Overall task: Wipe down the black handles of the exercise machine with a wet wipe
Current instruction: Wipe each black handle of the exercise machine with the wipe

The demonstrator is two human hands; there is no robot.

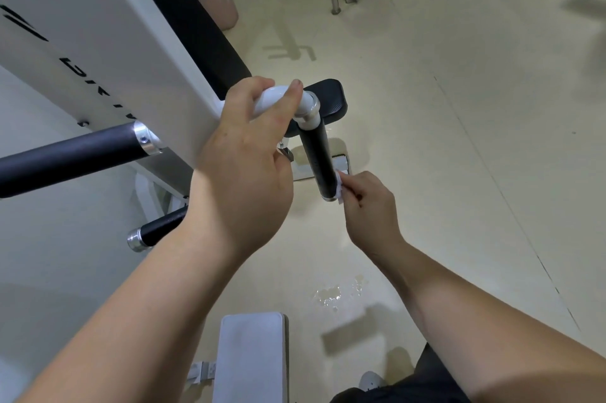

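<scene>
Head view: at frame centre a short black matte cylindrical handle (317,158) hangs from a white elbow joint, with a chrome cap at its lower end. The right hand (370,205) pinches a small folded white wet wipe (339,188) between thumb and curled fingers, pressing it against the handle's lower right side. The left hand (242,169) has its fingers and thumb wrapped round the white bent tube (278,96) above the joint. Two more black handles sit at left (one long (72,153), one short (162,229)). Bare cream tiled floor (459,146) lies open to the right; the white machine frame (98,41) crowds the upper left.
</scene>
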